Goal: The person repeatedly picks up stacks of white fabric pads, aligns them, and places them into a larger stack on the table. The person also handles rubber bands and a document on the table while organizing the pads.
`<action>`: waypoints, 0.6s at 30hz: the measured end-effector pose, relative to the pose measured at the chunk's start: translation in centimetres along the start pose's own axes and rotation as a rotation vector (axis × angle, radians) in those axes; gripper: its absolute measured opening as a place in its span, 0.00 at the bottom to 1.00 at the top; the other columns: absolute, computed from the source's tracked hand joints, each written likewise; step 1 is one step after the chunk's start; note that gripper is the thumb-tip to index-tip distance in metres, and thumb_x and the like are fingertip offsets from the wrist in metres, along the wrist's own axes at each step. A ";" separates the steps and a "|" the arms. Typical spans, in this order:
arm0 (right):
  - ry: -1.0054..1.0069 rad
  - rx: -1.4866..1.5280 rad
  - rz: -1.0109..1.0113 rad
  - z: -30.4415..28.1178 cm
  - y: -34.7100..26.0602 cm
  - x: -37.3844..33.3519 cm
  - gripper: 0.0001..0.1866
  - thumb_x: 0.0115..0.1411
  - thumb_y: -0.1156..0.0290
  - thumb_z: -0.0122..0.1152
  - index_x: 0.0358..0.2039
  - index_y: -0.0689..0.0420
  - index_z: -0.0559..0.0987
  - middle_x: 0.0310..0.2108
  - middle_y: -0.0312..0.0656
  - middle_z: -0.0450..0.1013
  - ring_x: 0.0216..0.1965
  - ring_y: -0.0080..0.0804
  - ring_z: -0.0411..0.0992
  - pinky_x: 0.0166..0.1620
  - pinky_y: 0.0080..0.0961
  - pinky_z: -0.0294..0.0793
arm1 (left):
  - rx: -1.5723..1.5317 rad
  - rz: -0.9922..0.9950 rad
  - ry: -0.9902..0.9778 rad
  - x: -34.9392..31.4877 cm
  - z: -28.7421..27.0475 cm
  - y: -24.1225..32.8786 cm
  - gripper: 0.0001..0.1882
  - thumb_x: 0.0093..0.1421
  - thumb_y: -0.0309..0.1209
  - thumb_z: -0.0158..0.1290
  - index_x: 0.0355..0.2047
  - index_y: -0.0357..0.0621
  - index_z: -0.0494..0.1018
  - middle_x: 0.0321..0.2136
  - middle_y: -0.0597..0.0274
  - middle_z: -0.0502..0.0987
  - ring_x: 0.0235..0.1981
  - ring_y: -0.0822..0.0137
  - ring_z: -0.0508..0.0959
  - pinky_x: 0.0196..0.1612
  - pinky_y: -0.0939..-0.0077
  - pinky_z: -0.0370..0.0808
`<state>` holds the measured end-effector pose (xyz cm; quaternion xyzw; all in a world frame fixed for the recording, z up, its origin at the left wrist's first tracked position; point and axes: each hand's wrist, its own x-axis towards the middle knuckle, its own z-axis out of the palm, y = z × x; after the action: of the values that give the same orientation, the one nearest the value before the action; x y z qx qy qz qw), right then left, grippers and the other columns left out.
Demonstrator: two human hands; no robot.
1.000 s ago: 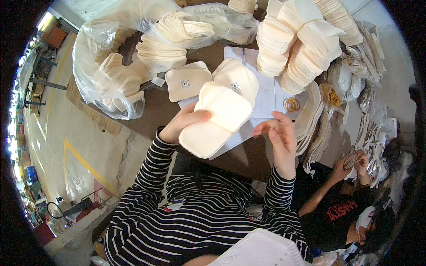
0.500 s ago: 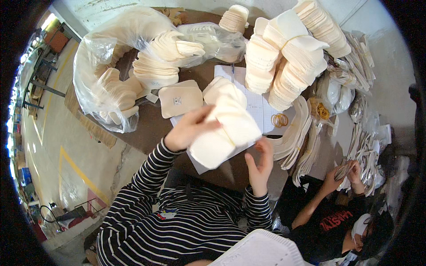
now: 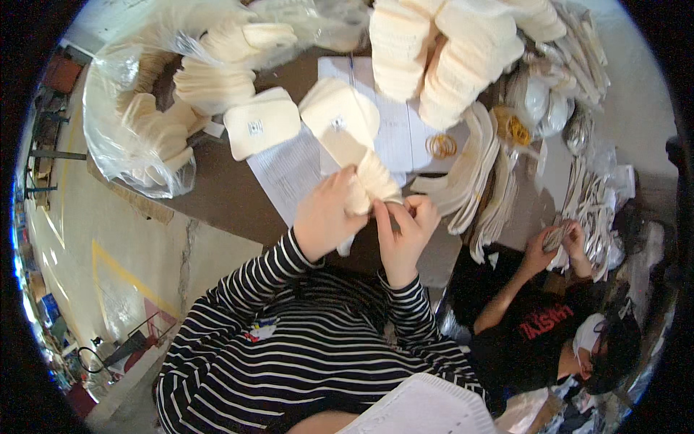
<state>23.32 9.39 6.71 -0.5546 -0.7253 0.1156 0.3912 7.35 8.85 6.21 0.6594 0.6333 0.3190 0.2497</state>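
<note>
My left hand point(image 3: 327, 211) is wrapped round a stack of cream fabric pads point(image 3: 376, 177), which bunches in the middle and is held low over the table. My right hand point(image 3: 406, 235) pinches the stack's lower right edge with thumb and fingertips; whether it also holds a rubber band there, I cannot make out. Just beyond my hands lies a rounded cream pad point(image 3: 354, 105) with a small printed label. To its left is a second labelled pad point(image 3: 275, 119). Printed paper sheets point(image 3: 283, 170) lie beneath them.
Tall stacks of cream pads point(image 3: 470, 54) stand at the far side. A clear plastic bag point(image 3: 108, 123) of pads curves along the left. Rubber bands point(image 3: 441, 146) lie on the paper, near curved fabric strips point(image 3: 473, 159). At right, a co-worker's hands point(image 3: 557, 246) hold strips.
The pad stack has turned from flat-on to edge-on and is bunched. My right hand has closed on its edge. The view has shifted, so the table's things sit higher and further left.
</note>
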 end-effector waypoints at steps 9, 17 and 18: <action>-0.010 0.412 0.288 2.8 0.6 -3.1 0.05 0.52 0.76 0.71 0.29 0.58 0.82 0.30 0.38 0.69 0.33 0.31 0.66 0.40 0.27 0.64 | 0.131 -0.051 -0.115 0.6 -0.7 0.8 0.40 0.48 0.35 0.63 0.61 0.39 0.62 0.45 0.49 0.78 0.36 0.47 0.83 0.36 0.58 0.80; -0.100 1.155 0.425 0.3 0.3 0.9 0.02 0.62 0.79 0.58 0.35 0.61 0.77 0.35 0.33 0.65 0.39 0.23 0.63 0.48 0.20 0.61 | 0.130 -0.091 -0.054 0.2 0.0 0.9 0.42 0.45 0.36 0.64 0.62 0.45 0.63 0.43 0.49 0.79 0.35 0.47 0.83 0.35 0.56 0.80; -0.094 1.086 0.335 0.4 0.3 1.2 0.03 0.62 0.80 0.57 0.37 0.61 0.77 0.36 0.34 0.66 0.39 0.23 0.64 0.47 0.21 0.62 | 0.135 -0.106 -0.060 0.3 0.0 0.8 0.42 0.45 0.37 0.65 0.61 0.44 0.63 0.42 0.49 0.79 0.36 0.47 0.83 0.36 0.56 0.80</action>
<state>23.12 10.64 6.77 -0.3755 -0.4806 0.5570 0.5637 7.87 9.10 6.81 0.6494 0.6798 0.2422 0.2400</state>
